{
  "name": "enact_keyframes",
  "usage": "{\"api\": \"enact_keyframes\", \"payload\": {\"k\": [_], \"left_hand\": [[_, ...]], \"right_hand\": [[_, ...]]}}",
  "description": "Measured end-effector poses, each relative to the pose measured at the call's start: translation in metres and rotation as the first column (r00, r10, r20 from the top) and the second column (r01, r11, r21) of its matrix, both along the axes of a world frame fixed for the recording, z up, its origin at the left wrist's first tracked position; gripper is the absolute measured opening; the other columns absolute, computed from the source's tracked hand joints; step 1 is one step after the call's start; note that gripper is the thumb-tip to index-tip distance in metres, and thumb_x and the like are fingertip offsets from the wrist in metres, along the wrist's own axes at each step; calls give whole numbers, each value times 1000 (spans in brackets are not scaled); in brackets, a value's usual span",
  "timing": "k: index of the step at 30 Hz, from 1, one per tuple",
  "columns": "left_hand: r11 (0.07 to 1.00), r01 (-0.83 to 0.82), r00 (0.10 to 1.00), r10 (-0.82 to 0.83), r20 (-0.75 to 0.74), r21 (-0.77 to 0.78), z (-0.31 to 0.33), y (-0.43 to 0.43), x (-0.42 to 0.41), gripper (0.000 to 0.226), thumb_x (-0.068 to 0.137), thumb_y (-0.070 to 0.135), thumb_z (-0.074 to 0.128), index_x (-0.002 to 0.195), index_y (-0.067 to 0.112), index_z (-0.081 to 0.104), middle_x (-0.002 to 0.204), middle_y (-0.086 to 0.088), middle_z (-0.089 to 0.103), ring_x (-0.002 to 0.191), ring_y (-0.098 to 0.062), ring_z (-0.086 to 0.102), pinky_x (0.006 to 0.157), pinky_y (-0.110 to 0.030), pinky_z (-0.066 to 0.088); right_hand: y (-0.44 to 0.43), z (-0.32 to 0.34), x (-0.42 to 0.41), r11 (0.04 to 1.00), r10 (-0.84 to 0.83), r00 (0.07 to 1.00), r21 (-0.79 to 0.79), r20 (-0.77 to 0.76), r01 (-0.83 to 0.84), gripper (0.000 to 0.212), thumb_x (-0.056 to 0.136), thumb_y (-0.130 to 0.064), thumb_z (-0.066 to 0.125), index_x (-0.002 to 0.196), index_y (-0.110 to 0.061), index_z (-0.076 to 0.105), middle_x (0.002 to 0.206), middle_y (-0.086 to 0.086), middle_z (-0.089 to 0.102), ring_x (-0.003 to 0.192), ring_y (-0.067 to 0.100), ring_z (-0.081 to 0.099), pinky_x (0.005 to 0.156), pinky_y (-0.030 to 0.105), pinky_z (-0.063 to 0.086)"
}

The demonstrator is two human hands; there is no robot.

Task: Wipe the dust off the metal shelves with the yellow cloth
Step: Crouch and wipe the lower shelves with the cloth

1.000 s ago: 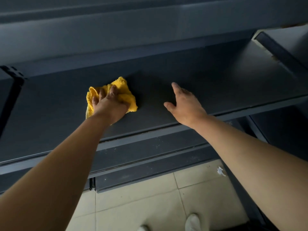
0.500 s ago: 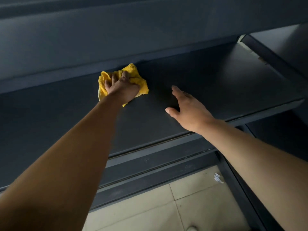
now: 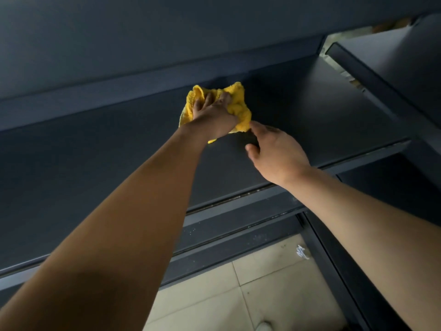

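Yellow cloth [image 3: 238,108]: where does it lie? asks the first speaker.

Bunched under the left hand [image 3: 212,117], the second answers, on the dark metal shelf [image 3: 322,111]. Folds bulge out beyond the left fingers [image 3: 210,97] and to their right, close to the shelf's back edge.

First: How do those fingers stand?

Second: Bent and dug into the folds. They grip the cloth and press it onto the shelf, and the palm covers its middle.

First: And the right hand [image 3: 279,154]?

Second: It holds nothing. Its fingers [image 3: 255,126] are nearly straight and slack, palm down over the shelf, thumb spread to the left. The foremost fingertip is at the cloth's near right corner; whether it touches cannot be told.

First: What lies around the fingers?

Second: Above and beyond both sets of fingertips runs a dark metal panel [image 3: 143,44]. Well to the right of the right fingers a neighbouring shelf [image 3: 393,56] sits at an angle. Back past the wrists and below is a lower shelf [image 3: 238,225] with pale specks, then beige floor tiles [image 3: 274,295] with a white scrap [image 3: 301,252] on them.
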State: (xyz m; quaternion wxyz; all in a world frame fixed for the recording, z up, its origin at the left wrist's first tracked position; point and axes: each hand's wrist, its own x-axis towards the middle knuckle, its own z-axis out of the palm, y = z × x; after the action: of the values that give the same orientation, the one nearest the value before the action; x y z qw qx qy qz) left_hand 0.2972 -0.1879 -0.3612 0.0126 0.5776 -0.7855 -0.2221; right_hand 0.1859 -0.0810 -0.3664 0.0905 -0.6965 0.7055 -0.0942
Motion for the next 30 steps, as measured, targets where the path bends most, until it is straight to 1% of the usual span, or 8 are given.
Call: {"api": "enact_keyframes", "payload": {"k": [3,6,8,11,16,20,25,30], "left_hand": [[996,84,996,-84,-13,-8,-4,15,-2,62,93,34,41,148,22,14,158,-7,8,146,-19,-4,117,-39,-6],[984,175,984,-176,-31,-14,-11,35,2,61,92,34,40,147,21,17,158,-4,10,146,-18,-4,117,-40,-6],[976,216,976,-215,-44,10,-11,51,7,56,91,32,41,143,22,23,158,-3,10,146,-16,-6,117,-40,-7],[967,254,965,-251,-74,33,-8,79,19,46,91,30,43,135,24,31,158,0,9,146,-15,-8,117,-38,-8],[954,299,952,-296,-79,30,-6,120,46,39,92,26,44,130,23,35,157,7,8,145,-13,-8,117,-37,-10],[944,328,943,-330,-50,-33,-8,146,70,30,94,24,43,123,23,37,157,7,9,146,-15,-6,117,-37,-9],[925,333,943,-328,60,-181,-19,171,90,54,94,25,41,143,18,20,157,3,15,146,-20,-4,119,-41,-6],[900,358,933,-338,120,-248,-28,181,112,43,93,25,43,134,20,31,158,5,9,146,-21,-4,119,-41,-5]], "right_hand": [[13,4,-14,984,-170,985,-52,-27,168,36,96,-16,45,131,-8,44,103,15,64,96,33,63,65,30,40],[29,9,-23,968,-247,969,-54,-20,246,35,94,-10,46,128,-4,46,99,18,65,93,35,62,64,30,39],[39,13,-22,963,-264,964,-62,-2,264,36,94,-11,47,129,-3,47,104,19,64,99,35,61,70,34,43],[52,16,-11,973,-216,976,-78,37,218,42,94,-13,48,135,-4,43,120,17,60,114,31,55,91,36,45],[73,18,20,992,-101,993,-65,64,105,48,97,-18,44,143,-6,35,139,13,49,134,27,38,111,32,28],[93,17,42,994,-87,994,-62,71,92,49,98,-19,43,144,-7,33,140,12,48,136,25,35,113,29,23],[105,11,65,993,-95,993,-65,72,99,49,98,-20,43,144,-7,33,140,12,47,137,26,34,111,33,28],[112,1,74,990,-85,995,-113,42,90,45,98,-20,43,141,-7,37,137,12,51,134,27,38,110,35,31]]}}
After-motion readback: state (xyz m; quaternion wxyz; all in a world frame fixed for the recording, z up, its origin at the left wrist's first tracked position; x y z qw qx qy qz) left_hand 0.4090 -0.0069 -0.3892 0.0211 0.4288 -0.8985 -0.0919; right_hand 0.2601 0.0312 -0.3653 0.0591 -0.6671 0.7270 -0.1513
